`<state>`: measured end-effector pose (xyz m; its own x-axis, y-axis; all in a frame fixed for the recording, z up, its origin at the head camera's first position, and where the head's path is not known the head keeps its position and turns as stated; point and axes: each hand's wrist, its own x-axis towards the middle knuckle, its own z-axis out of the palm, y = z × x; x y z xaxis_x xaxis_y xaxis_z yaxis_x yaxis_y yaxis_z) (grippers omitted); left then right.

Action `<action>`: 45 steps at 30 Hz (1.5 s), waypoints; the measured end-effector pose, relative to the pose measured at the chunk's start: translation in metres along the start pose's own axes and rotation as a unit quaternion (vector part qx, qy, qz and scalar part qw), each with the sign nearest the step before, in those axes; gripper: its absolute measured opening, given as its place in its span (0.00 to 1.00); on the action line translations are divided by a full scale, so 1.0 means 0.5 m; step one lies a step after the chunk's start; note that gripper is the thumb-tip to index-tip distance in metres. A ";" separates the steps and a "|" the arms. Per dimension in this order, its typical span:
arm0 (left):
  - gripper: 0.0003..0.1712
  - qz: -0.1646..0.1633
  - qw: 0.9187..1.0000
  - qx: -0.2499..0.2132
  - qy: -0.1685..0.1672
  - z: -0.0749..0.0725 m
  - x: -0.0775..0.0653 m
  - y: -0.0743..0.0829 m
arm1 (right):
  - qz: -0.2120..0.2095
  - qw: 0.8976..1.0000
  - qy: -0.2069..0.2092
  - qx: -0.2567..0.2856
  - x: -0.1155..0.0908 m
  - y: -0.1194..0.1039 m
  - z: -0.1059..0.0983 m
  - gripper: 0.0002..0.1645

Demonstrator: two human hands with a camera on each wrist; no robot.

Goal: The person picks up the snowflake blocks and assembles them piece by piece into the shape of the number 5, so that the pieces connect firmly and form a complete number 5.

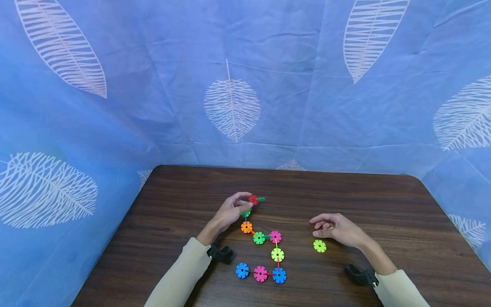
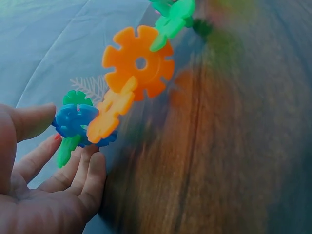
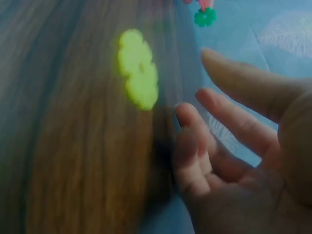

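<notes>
A chain of slotted plastic snowflake discs runs across the table, with an orange disc, a pink disc and a lower blue disc among its links. My left hand pinches the chain near its far end, by a red disc and an end green disc. In the left wrist view the thumb touches a blue disc; fingers partly lie behind it. My right hand, fingers loosely bent and holding nothing, hovers beside a loose yellow disc.
At the chain's near end lie a pink disc and a left blue disc; whether that blue one is joined I cannot tell. The dark wooden table ends at a blue leaf-patterned cloth behind and at the sides.
</notes>
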<state>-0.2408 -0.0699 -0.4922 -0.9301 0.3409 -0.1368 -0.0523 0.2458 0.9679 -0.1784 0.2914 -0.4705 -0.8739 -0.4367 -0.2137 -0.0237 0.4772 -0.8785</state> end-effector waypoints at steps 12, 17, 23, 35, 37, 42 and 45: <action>0.23 0.004 1.000 0.003 -0.010 0.000 -0.002 0.000 | -0.100 0.989 -0.109 -0.030 -0.018 0.033 -0.026 0.25; 0.24 0.003 1.000 0.004 -0.010 -0.001 0.000 -0.002 | -0.126 0.985 -0.106 -0.043 -0.014 0.034 -0.020 0.21; 0.24 0.006 1.000 0.004 -0.011 0.001 0.000 -0.002 | -0.137 0.984 -0.095 -0.062 -0.013 0.032 -0.015 0.17; 0.24 -0.001 1.000 0.000 0.009 0.007 -0.007 0.000 | -0.111 0.988 -0.089 -0.065 -0.010 0.014 -0.007 0.15; 0.23 -0.002 1.000 -0.003 0.011 0.008 -0.007 -0.002 | -0.096 0.990 -0.092 -0.051 -0.008 0.012 -0.005 0.15; 0.21 -0.005 1.000 -0.023 0.018 0.009 -0.007 -0.001 | -0.072 0.994 -0.085 -0.021 -0.004 0.009 -0.003 0.10; 0.21 -0.002 0.999 -0.036 0.018 0.011 -0.009 0.003 | -0.063 0.995 -0.083 -0.012 0.000 0.006 -0.003 0.07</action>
<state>-0.2349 -0.0662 -0.4913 -0.9423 0.3069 -0.1338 -0.0804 0.1805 0.9803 -0.1790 0.2941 -0.4725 -0.7715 -0.6126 -0.1717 -0.1412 0.4281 -0.8926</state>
